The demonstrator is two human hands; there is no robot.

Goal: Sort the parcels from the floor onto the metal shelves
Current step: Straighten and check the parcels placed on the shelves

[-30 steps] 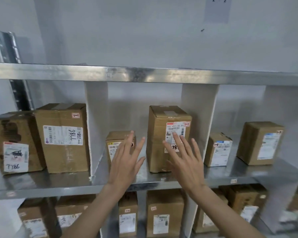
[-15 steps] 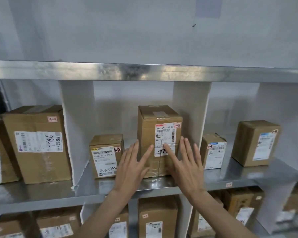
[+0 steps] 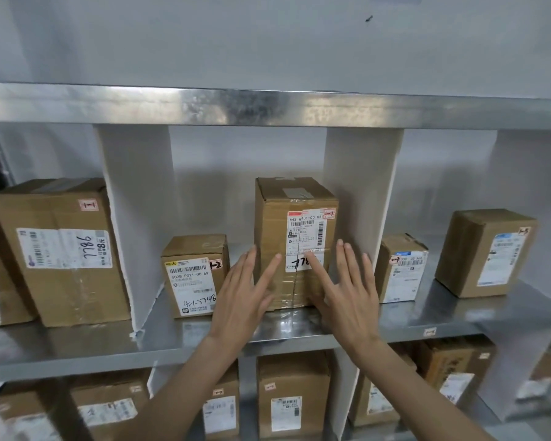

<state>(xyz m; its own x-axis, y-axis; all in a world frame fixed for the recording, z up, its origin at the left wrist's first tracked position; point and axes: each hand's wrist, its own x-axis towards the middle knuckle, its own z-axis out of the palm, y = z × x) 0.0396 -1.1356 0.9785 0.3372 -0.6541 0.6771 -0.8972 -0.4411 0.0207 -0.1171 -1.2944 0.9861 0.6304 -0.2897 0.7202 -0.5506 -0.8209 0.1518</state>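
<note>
STEP: settling tall parcel (image 3: 295, 243) in mid-frame bay of shelf (image 3: 159, 340), right of small parcel (image 3: 194, 275) | GRIP: left hand (image 3: 240, 300) and right hand (image 3: 352, 297) flat, fingers spread, clamped on nothing, at or just off parcel front | NEXT: likely fetch 1 more parcel from the floor.

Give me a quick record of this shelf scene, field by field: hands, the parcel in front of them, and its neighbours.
left hand: open, fingers spread, at the tall parcel's lower left front
right hand: open, fingers spread, over the tall parcel's lower right front
tall parcel: upright, middle bay of the middle shelf, tagged 1-2
small parcel: same bay, left of the tall one, apart from it
large parcel: left bay, handwritten 7786
contact: touching or just short, cannot tell
</note>
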